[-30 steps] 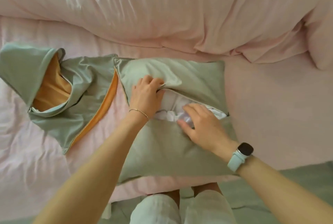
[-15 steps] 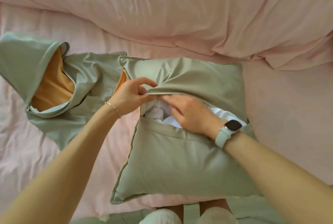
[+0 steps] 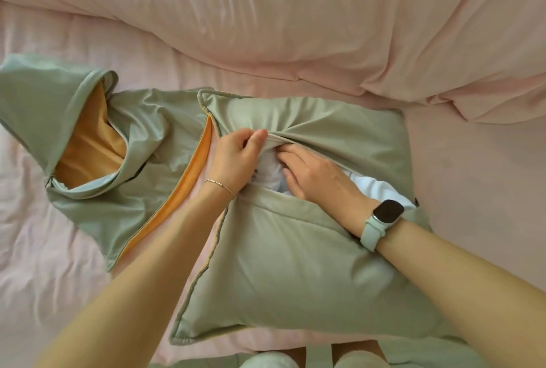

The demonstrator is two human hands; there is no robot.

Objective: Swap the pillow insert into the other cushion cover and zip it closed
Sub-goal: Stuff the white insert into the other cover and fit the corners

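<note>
A sage-green cushion cover lies on the bed in front of me, stuffed with a white pillow insert that shows through a long open slit across its middle. My left hand pinches the upper edge of that opening and lifts it. My right hand lies flat inside the slit, fingers pressed on the white insert under the lifted flap. To the left sits a second green cover, empty and crumpled, with its orange lining showing.
Everything rests on a pink bedsheet. A bulky pink duvet is heaped across the far side. The bed's near edge runs just below the cushion, with my knees and a green floor beyond it.
My left hand has shifted its grip along the upper flap, and my right hand has pushed further left and deeper into the opening. The cushion has moved little since half a second ago.
</note>
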